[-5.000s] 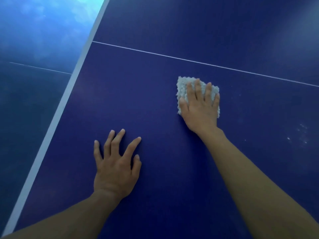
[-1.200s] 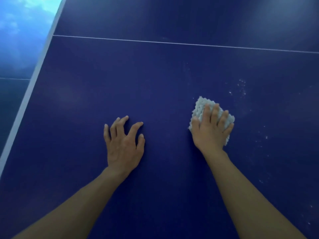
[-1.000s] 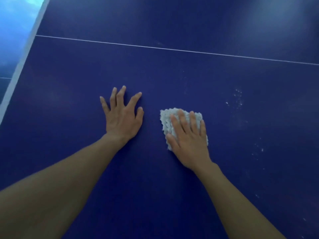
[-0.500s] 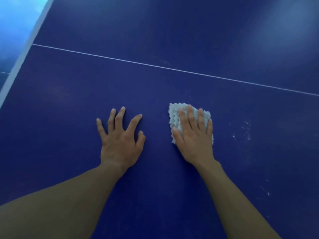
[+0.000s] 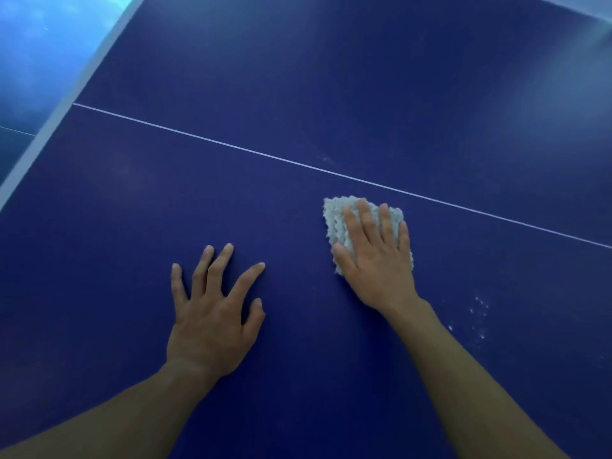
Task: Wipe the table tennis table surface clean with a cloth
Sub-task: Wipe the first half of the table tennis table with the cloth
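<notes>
**Cloth pinned flat, specks waiting off to the right**

Lies folded small on the dark blue table tennis table, just short of the thin white line and well in from the white-banded left edge. Pressed down by the right hand, palm flat, fingers straight and slightly apart on top, thumb at the near-left corner of the cloth. No curl round it, no pinch. Shows only past the fingertips and along the left of that hand, with a sliver at the right. Roughly square as far as visible, so no clear long axis.

Off to the right and nearer the body, beside the right forearm: a scatter of white specks, apart from the cloth. Probably calls for a sweep rightward and back toward the near edge, with the right hand much the nearer of the two. Worth keeping the pressure even, lest the fluffy cloth ride over the specks or push them along.

Braced on bare surface to the left: the left hand, fingers straight and spread wide, holding nothing, well apart from the cloth.

Just past the line, a faint pale smudge, and a dull sheen toward the far right corner. Beyond the left edge, blurred pale blue floor, too soft to make out.
</notes>
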